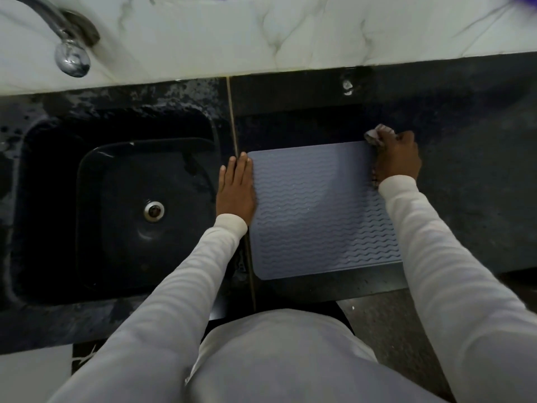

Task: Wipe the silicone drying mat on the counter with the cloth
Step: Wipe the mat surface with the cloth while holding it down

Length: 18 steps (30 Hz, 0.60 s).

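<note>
Sink sits bare beside the mat on the desk; left hand presses flat on its edge, right hand grips the cloth at its far corner.

Single view: head-worn wide-angle camera, looking forward and steeply down, almost straight onto a dark counter from above the person's own torso, which fills the frame at 6 o'clock. Both sleeved forearms enter from 5 and 7 o'clock and reach toward the centre. Centre of frame: grey drying mat, close, with left hand at its 9 o'clock edge and right hand at its 1 o'clock corner. Sink occupies 9 o'clock; tap at 11 o'clock; marble wall runs across 12 o'clock. Edges bow from lens distortion. No second view, hence no shared field.
</note>
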Tool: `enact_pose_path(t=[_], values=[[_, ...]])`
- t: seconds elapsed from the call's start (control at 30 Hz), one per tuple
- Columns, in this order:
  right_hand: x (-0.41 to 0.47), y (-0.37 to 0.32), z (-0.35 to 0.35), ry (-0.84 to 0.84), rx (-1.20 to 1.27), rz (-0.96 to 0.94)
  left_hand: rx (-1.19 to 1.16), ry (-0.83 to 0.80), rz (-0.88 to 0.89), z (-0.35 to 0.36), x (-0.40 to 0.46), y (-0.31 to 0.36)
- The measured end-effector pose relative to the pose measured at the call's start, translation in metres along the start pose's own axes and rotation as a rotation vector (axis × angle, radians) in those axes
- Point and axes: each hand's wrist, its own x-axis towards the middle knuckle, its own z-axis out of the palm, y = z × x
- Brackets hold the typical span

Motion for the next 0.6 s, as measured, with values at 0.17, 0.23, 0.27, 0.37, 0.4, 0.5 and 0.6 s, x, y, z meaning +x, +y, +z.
enact_pose_path(t=[0.17, 0.23, 0.27, 0.37, 0.4, 0.5, 0.6], values=[[-0.052, -0.111, 0.001, -0.005, 0.202, -0.227, -0.043, -0.010, 0.003, -0.003, -0.002, 0.000], [-0.089, -0.159, 0.019, -0.079, 0.188, -0.305, -0.055, -0.009, 0.000, -0.004, -0.004, -0.001], [-0.107, -0.178, 0.033, -0.098, 0.144, -0.341, -0.050, -0.012, 0.002, -0.004, -0.004, -0.003], [-0.143, -0.197, 0.072, -0.051, 0.024, -0.356, 0.002, -0.021, 0.016, -0.003, -0.007, -0.003], [-0.145, -0.194, 0.079, -0.022, 0.011, -0.341, 0.006, -0.025, 0.017, -0.003, -0.007, -0.002], [-0.140, -0.186, 0.080, 0.040, -0.090, -0.375, 0.014, -0.023, 0.002, -0.001, -0.006, -0.001], [-0.139, -0.188, 0.077, 0.026, -0.117, -0.386, 0.041, -0.027, -0.002, -0.001, -0.006, -0.001]])
